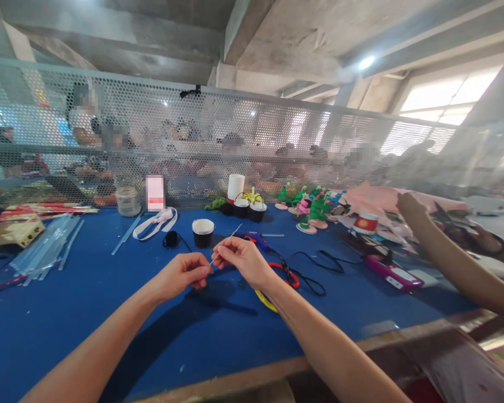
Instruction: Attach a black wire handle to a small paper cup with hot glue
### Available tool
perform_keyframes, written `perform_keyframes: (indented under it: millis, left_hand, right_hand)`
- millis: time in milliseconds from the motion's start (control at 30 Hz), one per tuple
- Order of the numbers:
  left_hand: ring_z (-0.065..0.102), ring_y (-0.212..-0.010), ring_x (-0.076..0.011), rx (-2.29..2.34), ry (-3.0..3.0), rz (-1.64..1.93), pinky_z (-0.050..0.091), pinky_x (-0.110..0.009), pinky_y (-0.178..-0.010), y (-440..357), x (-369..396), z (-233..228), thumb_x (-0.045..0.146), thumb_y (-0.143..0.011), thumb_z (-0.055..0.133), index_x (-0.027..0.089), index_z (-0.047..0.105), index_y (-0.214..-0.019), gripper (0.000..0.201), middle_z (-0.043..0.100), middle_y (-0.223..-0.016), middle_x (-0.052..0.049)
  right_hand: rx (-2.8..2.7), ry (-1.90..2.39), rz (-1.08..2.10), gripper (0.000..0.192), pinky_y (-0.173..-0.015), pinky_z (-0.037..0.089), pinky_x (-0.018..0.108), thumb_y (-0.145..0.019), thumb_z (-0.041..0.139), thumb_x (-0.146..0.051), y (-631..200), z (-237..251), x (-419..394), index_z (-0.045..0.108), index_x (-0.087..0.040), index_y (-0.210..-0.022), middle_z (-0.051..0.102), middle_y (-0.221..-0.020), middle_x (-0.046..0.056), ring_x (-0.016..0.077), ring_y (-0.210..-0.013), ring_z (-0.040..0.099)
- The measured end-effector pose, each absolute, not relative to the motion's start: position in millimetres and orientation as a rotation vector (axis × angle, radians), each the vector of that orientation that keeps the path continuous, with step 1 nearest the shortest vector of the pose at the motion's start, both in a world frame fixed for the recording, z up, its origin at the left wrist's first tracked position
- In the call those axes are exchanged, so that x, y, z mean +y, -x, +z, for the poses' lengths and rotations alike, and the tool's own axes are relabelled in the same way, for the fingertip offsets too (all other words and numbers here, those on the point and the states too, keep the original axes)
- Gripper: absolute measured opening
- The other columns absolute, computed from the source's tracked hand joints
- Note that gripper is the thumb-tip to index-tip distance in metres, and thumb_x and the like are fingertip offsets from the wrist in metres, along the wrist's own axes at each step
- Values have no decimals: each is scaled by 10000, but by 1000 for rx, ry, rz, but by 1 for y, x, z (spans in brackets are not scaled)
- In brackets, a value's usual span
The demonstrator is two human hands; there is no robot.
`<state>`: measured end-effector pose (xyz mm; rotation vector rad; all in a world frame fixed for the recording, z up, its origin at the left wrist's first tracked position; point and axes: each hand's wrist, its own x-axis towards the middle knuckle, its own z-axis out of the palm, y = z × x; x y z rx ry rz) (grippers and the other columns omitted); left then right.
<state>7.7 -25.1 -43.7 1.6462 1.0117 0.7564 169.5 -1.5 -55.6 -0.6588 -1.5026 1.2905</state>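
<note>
A thin, pale, stiff-looking strand (237, 229) runs slantwise between my two hands, and its upper end sticks out past the right fingers. My left hand (188, 271) pinches its lower end between thumb and fingertips. Close beside it, my right hand (246, 258) is closed on the strand higher up. Both hands are above the blue table. Just behind them stands a small black cup with a white rim (203, 232). A blue glue gun (257, 240) lies behind my right hand, and a yellow-and-red ring (269, 300) is partly covered by my right forearm.
Clear glue sticks (52, 246) lie at left, near a glass jar (128, 201) and white ribbon (155, 224). Small handled buckets (257, 210) and green figures (318, 208) stand behind. At right are a purple power strip (392, 273), loose cables and another person's arm (453, 263) with scissors nearby.
</note>
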Motion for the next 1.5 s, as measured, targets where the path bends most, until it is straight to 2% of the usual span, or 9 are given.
perform_keyframes:
  millis: [400, 567, 800, 1133, 1367, 1500]
  left_hand:
    - [457, -496, -65, 980, -1595, 763, 348, -196, -507, -9, -27, -46, 340, -682, 546, 142, 509, -661, 203, 514, -517, 38]
    - [473, -523, -67, 968, -1555, 756, 375, -211, -552, -9, -27, -47, 341, -677, 559, 143, 521, -730, 208, 533, -547, 33]
    - [458, -492, -67, 999, -1572, 821, 351, -203, -499, -13, -27, -51, 380, -660, 567, 141, 492, -668, 250, 514, -526, 34]
    - [450, -490, -68, 985, -1617, 847, 345, -206, -495, -14, -25, -51, 368, -667, 557, 143, 485, -654, 237, 511, -531, 34]
    - [455, -492, -71, 992, -1615, 736, 353, -209, -513, -10, -26, -49, 374, -674, 550, 142, 490, -651, 240, 501, -504, 41]
    - [471, -510, -76, 1008, -1589, 719, 361, -219, -535, -11, -29, -46, 381, -674, 546, 138, 504, -681, 246, 544, -539, 23]
  right_hand:
    - [-1445, 654, 1328, 185, -518, 460, 231, -659, 595, -323, -169, -56, 0, 570, -141, -678, 603, -606, -5, 85, -514, 565]
    - [-1473, 668, 1326, 179, -517, 450, 226, -672, 583, -319, -170, -57, 1, 565, -141, -691, 601, -609, -4, 87, -526, 567]
    - [-1579, 702, 1250, 126, -490, 412, 197, -665, 590, -259, -168, -57, -3, 542, -143, -664, 573, -559, -26, 69, -512, 536]
    - [-1527, 696, 1286, 156, -500, 421, 216, -658, 595, -292, -166, -55, -5, 543, -145, -654, 574, -558, -22, 75, -501, 528]
    - [-1527, 719, 1221, 158, -498, 421, 211, -648, 606, -294, -172, -55, 3, 539, -152, -664, 572, -576, -26, 73, -502, 531]
    - [-1524, 709, 1208, 143, -497, 424, 208, -660, 597, -282, -171, -57, 3, 537, -153, -670, 566, -569, -31, 70, -495, 528]
